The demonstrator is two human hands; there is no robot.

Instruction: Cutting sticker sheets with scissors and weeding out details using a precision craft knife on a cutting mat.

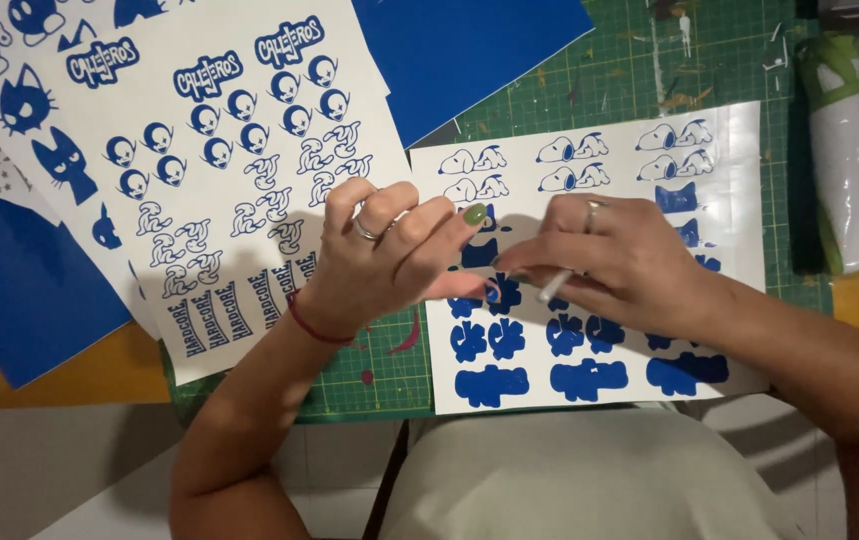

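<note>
Sticker sheet (590, 370) with blue cutouts sits centre-right of the frame on the green mat (730, 60). Right hand (615, 260) pinches a thin white tool (554, 286) over it, tip down near the blue shapes, while left hand (385, 250) presses on the sheet's left edge with curled fingers, grasping nothing I can see. Bigger sheet (200, 150) of blue designs lies upper left, white roll (850, 160) far right.
</note>
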